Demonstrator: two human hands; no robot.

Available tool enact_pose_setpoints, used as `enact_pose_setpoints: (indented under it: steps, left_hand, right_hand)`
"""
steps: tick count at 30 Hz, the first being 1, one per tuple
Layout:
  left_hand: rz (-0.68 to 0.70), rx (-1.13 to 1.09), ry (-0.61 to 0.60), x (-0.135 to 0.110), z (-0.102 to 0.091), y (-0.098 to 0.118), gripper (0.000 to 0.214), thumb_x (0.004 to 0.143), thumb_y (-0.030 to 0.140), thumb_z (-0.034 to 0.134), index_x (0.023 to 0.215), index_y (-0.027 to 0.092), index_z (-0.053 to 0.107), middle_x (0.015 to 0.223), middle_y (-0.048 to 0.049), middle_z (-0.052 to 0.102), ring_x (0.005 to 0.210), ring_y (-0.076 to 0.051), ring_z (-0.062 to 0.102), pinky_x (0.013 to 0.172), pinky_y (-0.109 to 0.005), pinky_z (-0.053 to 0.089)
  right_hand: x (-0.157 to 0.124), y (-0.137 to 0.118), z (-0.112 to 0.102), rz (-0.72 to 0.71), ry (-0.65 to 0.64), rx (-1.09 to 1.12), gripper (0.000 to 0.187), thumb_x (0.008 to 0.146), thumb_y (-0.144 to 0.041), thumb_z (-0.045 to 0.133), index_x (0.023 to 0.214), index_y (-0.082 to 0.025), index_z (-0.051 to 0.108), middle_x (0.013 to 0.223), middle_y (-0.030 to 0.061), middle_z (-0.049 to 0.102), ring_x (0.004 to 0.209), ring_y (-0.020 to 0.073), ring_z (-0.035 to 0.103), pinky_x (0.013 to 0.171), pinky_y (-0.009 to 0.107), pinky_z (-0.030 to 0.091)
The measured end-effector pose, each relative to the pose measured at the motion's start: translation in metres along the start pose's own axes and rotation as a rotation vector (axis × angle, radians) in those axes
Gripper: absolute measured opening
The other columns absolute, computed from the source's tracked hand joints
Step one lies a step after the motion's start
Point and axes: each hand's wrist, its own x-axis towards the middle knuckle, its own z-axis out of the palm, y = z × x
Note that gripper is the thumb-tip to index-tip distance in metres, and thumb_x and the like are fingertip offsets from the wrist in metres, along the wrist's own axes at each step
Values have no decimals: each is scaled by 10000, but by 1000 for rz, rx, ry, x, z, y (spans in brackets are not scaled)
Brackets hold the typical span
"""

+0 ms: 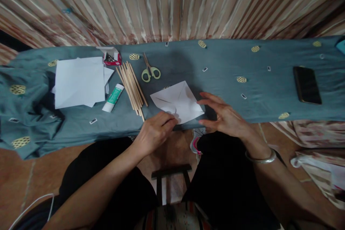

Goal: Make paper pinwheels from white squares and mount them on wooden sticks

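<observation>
A white square of paper (185,102) lies near the table's front edge, with slits or creases running in from its corners. At its near left side, my left hand (159,129) is closed with thumb and fingers pinched on the paper, where a part seems to curl up. The fingertips hide some of that edge. My right hand (225,115) is at the right corner, thumb and fingers apart; one fingertip is at or close to the paper's edge. I cannot tell whether it touches. Just beyond the paper are scissors (150,71) with pale green handles.
Left of the paper lie several wooden sticks (132,88), a glue stick (113,97) and a stack of white paper (79,82). Behind them is a small open red-and-white box (111,57) of metal bits. A phone (307,84) rests far right on the green cloth (223,61).
</observation>
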Motion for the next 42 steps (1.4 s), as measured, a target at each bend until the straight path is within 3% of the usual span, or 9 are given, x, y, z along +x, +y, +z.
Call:
enact_pose_setpoints:
  steps: [2,6,13,17,20,24,29,35,42]
  left_hand:
    - [-29,-13,12,1,-1,0,148,922,94,506,1002,113,629,950,-83,698,838,-159,669,701,-255,569]
    - [-72,-69,10,0,0,-1,193,929,83,479,1065,132,607,1036,-84,705,915,-152,701,779,-261,594]
    - [-71,-81,7,2,7,-6,205,942,105,460,1072,144,614,1106,-88,704,997,-152,697,851,-264,587]
    - [-111,-56,8,2,14,-20,245,914,61,452,1063,154,623,1124,-79,689,987,-151,690,845,-260,578]
    - [-143,-14,-4,-1,14,-28,251,885,51,470,1053,151,626,1139,-94,676,1010,-187,660,854,-323,568]
    - [-125,5,-10,-4,11,-20,227,861,126,560,1079,137,622,1134,-130,668,1083,-276,582,869,-441,513]
    - [-87,-104,-114,-2,19,-4,345,910,166,520,1254,154,536,1182,-127,656,1122,-257,566,906,-426,482]
    - [-141,-191,-161,-2,27,-3,437,916,136,487,1350,155,442,1175,-127,641,1093,-251,568,909,-433,494]
    - [-202,-267,-149,-1,27,-6,367,926,165,483,1289,160,540,1193,-130,624,1105,-252,561,940,-455,497]
  right_hand:
    - [0,-5,11,-55,-2,-45,511,797,-328,720,1258,-181,554,1504,180,420,1360,337,447,1061,525,446]
    - [1,-11,28,-150,117,-141,260,896,-224,582,1148,-162,594,1381,176,552,1270,310,532,1044,513,474]
    - [-8,-19,22,-237,289,-332,162,924,-146,518,996,-143,662,1120,149,704,1037,275,642,904,441,555]
    - [-13,-30,25,-309,300,-387,152,905,-118,544,984,-128,674,1085,154,716,988,276,643,855,436,551]
    - [-12,-35,33,-336,240,-329,162,901,-94,535,964,-126,681,1037,139,725,934,254,645,844,417,541]
    - [-4,-33,38,-241,150,-79,136,924,-166,549,926,-159,685,968,88,735,894,222,646,828,377,532]
    - [6,-28,40,-77,155,179,134,926,-239,574,874,-207,693,865,31,739,842,188,665,829,355,512]
    - [18,-27,46,135,206,207,144,887,-323,611,950,-210,674,798,28,714,719,175,657,678,310,519]
    - [27,-29,50,243,259,225,283,847,-373,652,1066,-204,595,782,18,730,645,165,653,637,294,524]
